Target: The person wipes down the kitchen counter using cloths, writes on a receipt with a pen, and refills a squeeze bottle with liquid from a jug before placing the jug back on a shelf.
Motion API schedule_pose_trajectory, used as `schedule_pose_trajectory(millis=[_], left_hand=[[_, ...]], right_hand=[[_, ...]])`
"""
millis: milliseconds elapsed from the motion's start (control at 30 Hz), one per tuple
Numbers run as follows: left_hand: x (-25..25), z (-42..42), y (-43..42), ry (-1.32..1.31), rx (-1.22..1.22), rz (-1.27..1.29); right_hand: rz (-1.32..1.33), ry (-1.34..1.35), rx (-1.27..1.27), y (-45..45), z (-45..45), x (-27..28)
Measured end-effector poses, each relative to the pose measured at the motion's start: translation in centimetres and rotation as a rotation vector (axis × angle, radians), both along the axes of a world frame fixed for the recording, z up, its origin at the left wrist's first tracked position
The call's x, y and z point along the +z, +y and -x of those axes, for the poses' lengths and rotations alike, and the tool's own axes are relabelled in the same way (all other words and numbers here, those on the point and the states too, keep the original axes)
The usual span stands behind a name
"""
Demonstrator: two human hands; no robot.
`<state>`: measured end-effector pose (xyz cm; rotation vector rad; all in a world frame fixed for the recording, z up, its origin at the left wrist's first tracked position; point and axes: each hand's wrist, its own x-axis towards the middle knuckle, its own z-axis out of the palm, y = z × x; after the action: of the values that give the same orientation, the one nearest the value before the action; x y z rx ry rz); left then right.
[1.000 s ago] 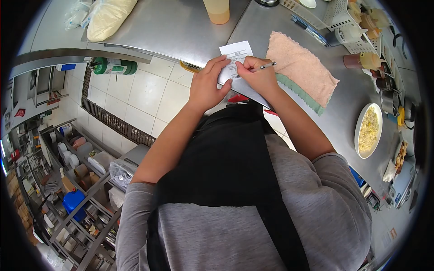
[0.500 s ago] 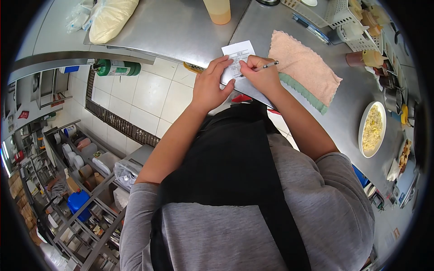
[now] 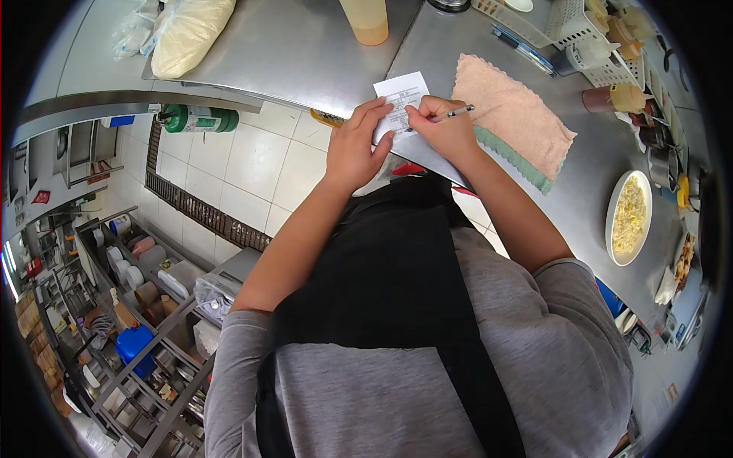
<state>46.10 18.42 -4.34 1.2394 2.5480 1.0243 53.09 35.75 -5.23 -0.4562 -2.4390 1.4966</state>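
A white printed receipt lies at the front edge of the steel counter. My left hand rests on its left side, fingers stretched out and thumb apart. My right hand is closed round a pen, whose back end sticks out to the right. The pen's tip is hidden by my fingers, over the lower right of the paper. Just right of my right hand a pink cloth with a green edge is spread on the counter.
On the steel counter stand a cup of orange liquid and a bag of pale food. Rightward are pens, a white basket, a sauce bottle and an oval dish of yellow-white food. A green gas cylinder is at left.
Both hands stay in nearly the same place on the receipt. The pen has shifted very slightly in my right hand, and the whole view has moved a little.
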Motion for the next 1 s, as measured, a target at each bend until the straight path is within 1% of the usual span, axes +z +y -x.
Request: schedule_pose_trajectory(millis=[167, 300, 633, 833, 900, 1000], left_hand=[[0.15, -0.06, 0.04, -0.027, 0.008, 0.014], [0.19, -0.09, 0.05, -0.060, 0.008, 0.014], [0.30, -0.07, 0.03, -0.010, -0.002, 0.018], [0.11, -0.03, 0.05, -0.045, -0.004, -0.005], [0.12, 0.06, 0.07, 0.037, -0.014, -0.015], [0.12, 0.03, 0.09, -0.013, -0.007, -0.010]], right_hand=[[-0.016, 0.004, 0.000, -0.16, 0.05, 0.10], [0.019, 0.016, -0.015, -0.29, 0.01, 0.30], [0.025, 0.042, -0.011, -0.24, -0.06, 0.46], [0.014, 0.024, -0.026, -0.29, -0.05, 0.55], [0.013, 0.026, -0.029, -0.24, -0.09, 0.44], [0.016, 0.031, -0.041, -0.33, -0.06, 0.43]])
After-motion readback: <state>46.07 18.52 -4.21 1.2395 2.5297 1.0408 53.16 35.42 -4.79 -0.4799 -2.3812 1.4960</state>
